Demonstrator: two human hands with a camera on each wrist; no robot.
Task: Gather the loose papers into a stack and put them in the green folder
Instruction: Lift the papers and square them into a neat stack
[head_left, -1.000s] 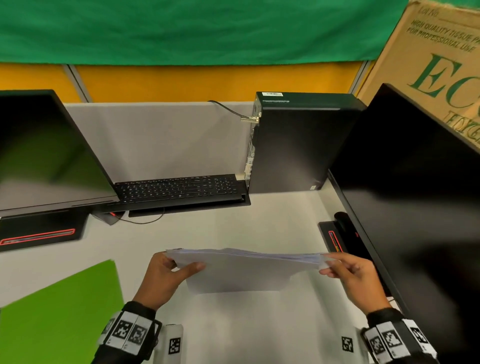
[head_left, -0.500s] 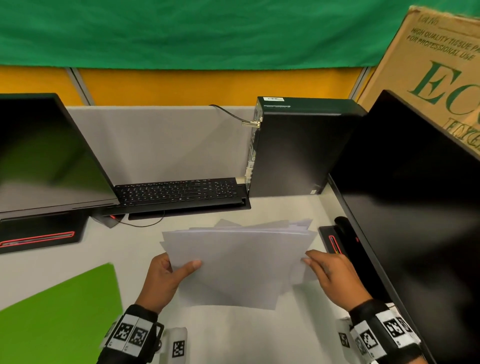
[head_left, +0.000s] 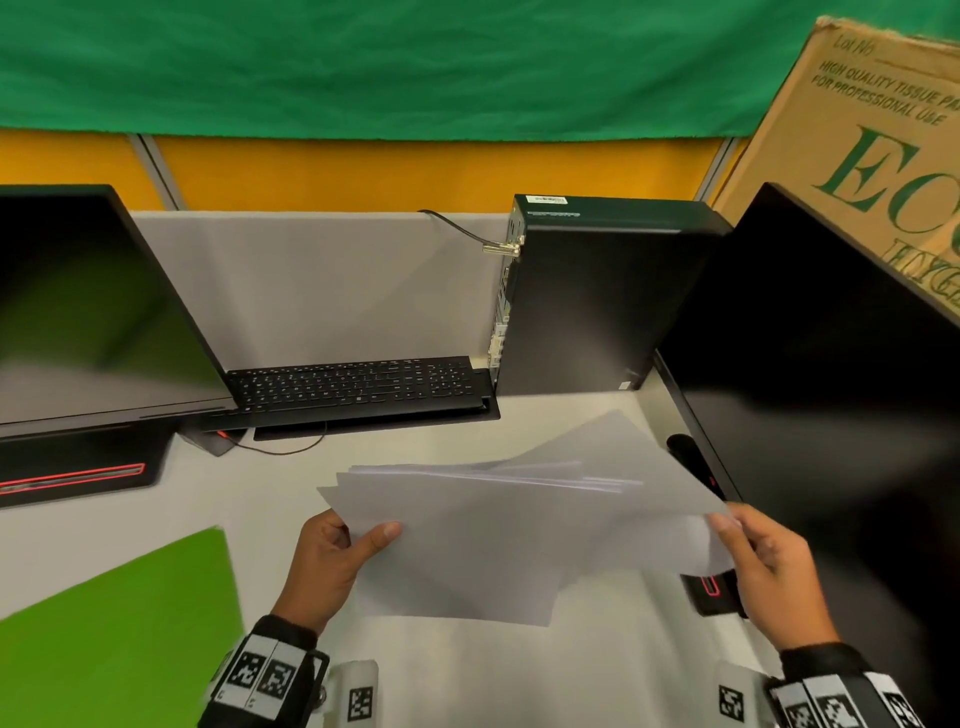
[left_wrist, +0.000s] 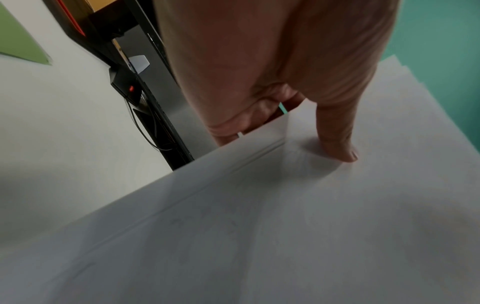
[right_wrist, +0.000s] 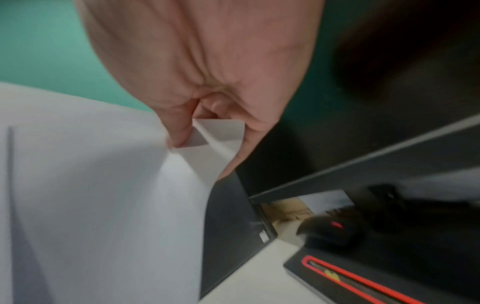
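A sheaf of white papers (head_left: 483, 540) hangs in the air over the desk, its sheets uneven and fanned at the far right. My left hand (head_left: 332, 556) grips the left edge, thumb on top, as the left wrist view confirms on the papers (left_wrist: 311, 205) under my left hand (left_wrist: 298, 123). My right hand (head_left: 763, 561) pinches the right corner; the right wrist view shows my right hand (right_wrist: 207, 131) with that corner of the papers (right_wrist: 103, 195) bent between thumb and fingers. The green folder (head_left: 119, 634) lies shut on the desk at lower left.
A black keyboard (head_left: 358, 387) sits at the back, a computer tower (head_left: 597, 296) behind right. Dark monitors stand left (head_left: 88, 306) and right (head_left: 831, 389), the right one's base (head_left: 711, 587) and a mouse (head_left: 685, 449) close to my right hand. A cardboard box (head_left: 872, 171) leans at top right.
The papers went from nearly flat and edge-on to tilted up toward me. My right hand slid out to the right corner, and one sheet now fans up at the far right.
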